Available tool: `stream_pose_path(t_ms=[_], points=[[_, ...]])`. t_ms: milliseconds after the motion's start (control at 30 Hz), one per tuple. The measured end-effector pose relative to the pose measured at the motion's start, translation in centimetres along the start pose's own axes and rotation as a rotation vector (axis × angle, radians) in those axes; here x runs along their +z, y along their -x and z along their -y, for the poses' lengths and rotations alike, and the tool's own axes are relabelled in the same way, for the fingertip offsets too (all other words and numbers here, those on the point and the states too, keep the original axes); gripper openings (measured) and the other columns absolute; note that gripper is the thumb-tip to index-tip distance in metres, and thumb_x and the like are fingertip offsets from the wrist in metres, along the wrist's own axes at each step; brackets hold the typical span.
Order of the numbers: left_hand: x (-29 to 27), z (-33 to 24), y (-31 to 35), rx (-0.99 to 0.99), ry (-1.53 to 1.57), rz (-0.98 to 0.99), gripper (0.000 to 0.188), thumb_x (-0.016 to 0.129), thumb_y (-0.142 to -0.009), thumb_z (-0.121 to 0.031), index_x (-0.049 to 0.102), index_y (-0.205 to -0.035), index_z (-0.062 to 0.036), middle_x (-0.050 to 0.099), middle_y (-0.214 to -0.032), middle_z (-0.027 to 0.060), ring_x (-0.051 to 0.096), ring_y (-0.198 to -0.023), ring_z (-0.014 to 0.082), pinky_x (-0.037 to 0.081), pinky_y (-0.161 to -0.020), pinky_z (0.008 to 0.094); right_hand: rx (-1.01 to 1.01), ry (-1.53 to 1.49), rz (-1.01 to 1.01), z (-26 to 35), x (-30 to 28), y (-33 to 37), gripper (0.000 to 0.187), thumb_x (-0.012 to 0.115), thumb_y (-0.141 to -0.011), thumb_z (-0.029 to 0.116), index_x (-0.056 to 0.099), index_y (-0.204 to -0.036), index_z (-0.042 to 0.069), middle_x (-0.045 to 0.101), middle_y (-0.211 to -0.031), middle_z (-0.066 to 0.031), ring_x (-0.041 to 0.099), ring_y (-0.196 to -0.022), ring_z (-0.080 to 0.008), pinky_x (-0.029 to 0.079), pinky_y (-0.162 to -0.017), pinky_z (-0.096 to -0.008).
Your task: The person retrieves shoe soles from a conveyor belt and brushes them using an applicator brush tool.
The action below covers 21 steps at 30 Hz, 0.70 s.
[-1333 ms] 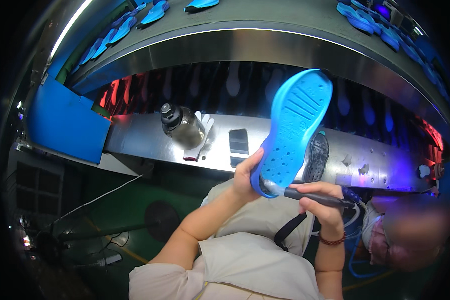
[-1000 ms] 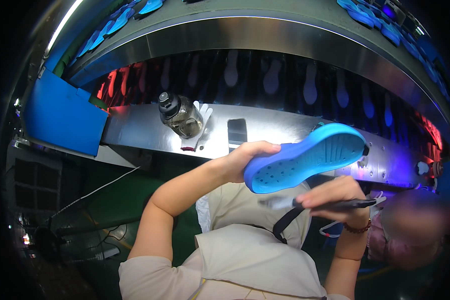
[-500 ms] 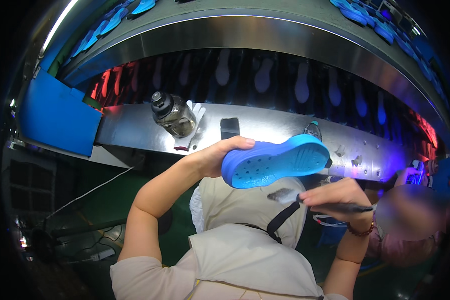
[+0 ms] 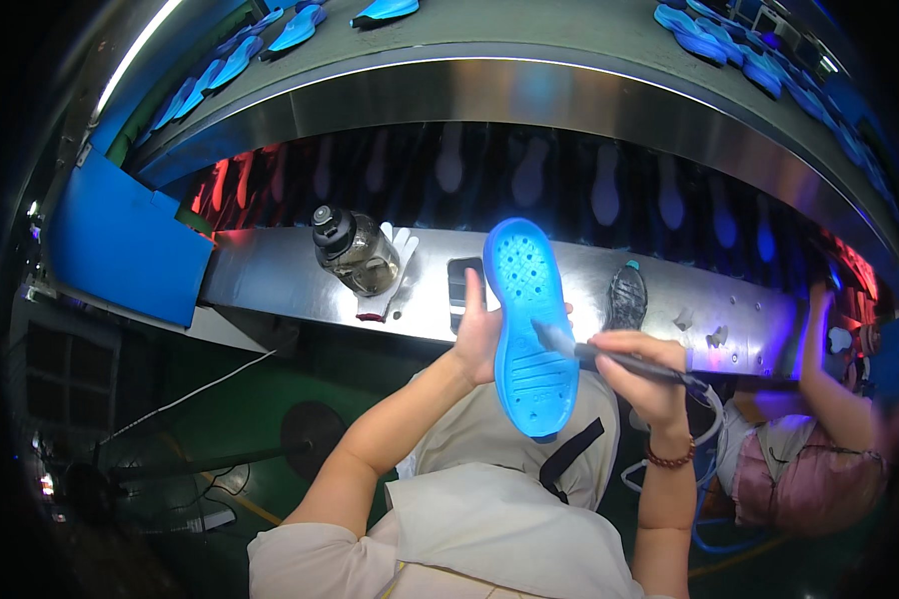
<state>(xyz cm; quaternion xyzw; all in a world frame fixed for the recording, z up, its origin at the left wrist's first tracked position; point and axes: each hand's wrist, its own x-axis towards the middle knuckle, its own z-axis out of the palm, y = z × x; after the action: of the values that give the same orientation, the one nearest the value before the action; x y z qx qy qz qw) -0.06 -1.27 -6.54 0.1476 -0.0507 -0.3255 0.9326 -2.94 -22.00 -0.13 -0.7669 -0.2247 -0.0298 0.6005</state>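
A bright blue shoe sole (image 4: pixel 529 384) stands nearly on end in front of me, its inner face with holes and ridges toward me. My left hand (image 4: pixel 480 341) grips it by the left edge, thumb up along the side and fingertips showing at the right edge. In my right hand (image 4: pixel 651 387) is a brush (image 4: pixel 556 339) with a dark handle and pale bristles, held over the middle of the sole. Whether the bristles touch the surface I cannot tell. A pale tube (image 4: pixel 711 411) hangs by the brush's rear end.
On the metal bench (image 4: pixel 275 275) are a dark bottle (image 4: pixel 356 252), white gloves (image 4: pixel 402 258), a phone (image 4: pixel 460 285) and a black sole-shaped piece (image 4: pixel 626 297). Above runs a green conveyor (image 4: pixel 529 25) carrying blue soles (image 4: pixel 232 62). A co-worker (image 4: pixel 809 454) sits at the right.
The sole has swung from lying sideways to nearly upright, with my left hand lower on its edge. My right hand has turned, bringing the brush from below the sole onto its middle.
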Motion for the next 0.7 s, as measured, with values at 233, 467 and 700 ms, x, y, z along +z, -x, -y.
stream_pose_path(t_ms=[233, 467, 700], points=[[-0.1, -0.4, 0.0, 0.168, -0.080, -0.144, 0.084, 0.011, -0.080, -0.070, 0.040, -0.123, -0.0042, 0.052, -0.112, 0.0177, 0.051, -0.105, 0.0309, 0.042, -0.089, 0.0473, -0.329, 0.310, 0.300, 2.9, 2.2, 1.6, 0.017, 0.067, -0.063, 0.005, 0.065, -0.079, 0.008, 0.065, -0.077, -0.0067, 0.064, -0.070, -0.0215, 0.050, -0.062, -0.0296], [3.4, 0.3, -0.2, 0.203, -0.055, -0.092, 0.085, 0.012, -0.078, -0.073, 0.039, -0.125, -0.0063, 0.051, -0.113, 0.0179, 0.050, -0.106, 0.0322, 0.042, -0.089, 0.0503, -0.196, 0.075, 0.138, 3.3, 1.4, -0.3, 0.018, 0.066, -0.066, -0.003, 0.064, -0.084, 0.000, 0.065, -0.085, -0.0131, 0.064, -0.079, -0.0229, 0.050, -0.073, -0.0296], [4.1, -2.4, 0.3, 0.258, -0.041, -0.071, 0.090, 0.027, -0.073, -0.077, 0.038, -0.125, -0.0044, 0.051, -0.113, 0.0173, 0.052, -0.104, 0.0322, 0.041, -0.091, 0.0500, -0.160, -0.028, 0.156, 2.0, 0.2, 1.0, 0.021, 0.067, -0.065, -0.005, 0.064, -0.086, -0.002, 0.065, -0.090, -0.0128, 0.063, -0.088, -0.0265, 0.049, -0.079, -0.0323]])
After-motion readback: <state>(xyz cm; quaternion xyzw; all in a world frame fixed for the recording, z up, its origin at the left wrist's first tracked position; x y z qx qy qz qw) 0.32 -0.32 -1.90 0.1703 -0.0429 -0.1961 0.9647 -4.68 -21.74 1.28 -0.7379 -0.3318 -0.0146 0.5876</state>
